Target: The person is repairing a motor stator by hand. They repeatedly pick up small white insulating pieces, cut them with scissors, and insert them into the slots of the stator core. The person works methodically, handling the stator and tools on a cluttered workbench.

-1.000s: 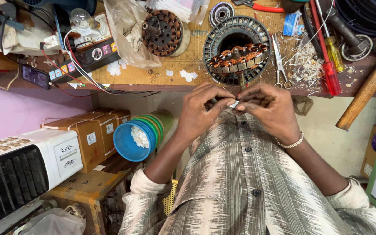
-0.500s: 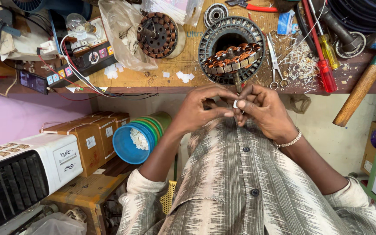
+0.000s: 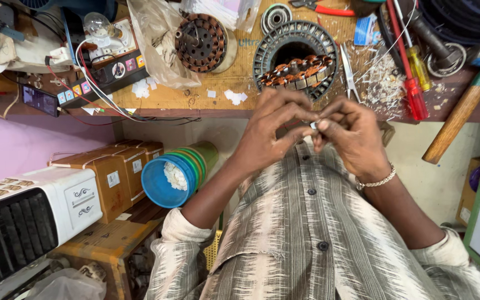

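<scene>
A small white piece (image 3: 313, 125) is pinched between the fingertips of both hands, held just below the bench edge (image 3: 206, 113), at 6 o'clock from the stator (image 3: 295, 58). The left hand (image 3: 273, 130) closes thumb and forefinger narrowly on it from 9 o'clock; the right hand (image 3: 351, 136), with a bracelet (image 3: 376, 181) on the wrist, pinches it from 3 o'clock. What the piece is cannot be told; it is too small.

Against the picture a second ago, the hands sit the same way, knuckles together in front of the chest, and the piece has stayed between the fingertips. The bench has slid slightly in view, a head shift only.

The stator lies at the bench's front edge, just above the hands. Scissors (image 3: 346, 72) lie at its 3 o'clock, then red screwdrivers (image 3: 409, 72) and a hammer (image 3: 462, 108) whose handle overhangs the edge. A rotor (image 3: 200, 35) sits at the stator's 9 o'clock. Below the bench, at 9 o'clock from the hands, a blue tub (image 3: 165, 180) lies on its side beside cartons (image 3: 106, 175); the room between hands and tub is open.
</scene>
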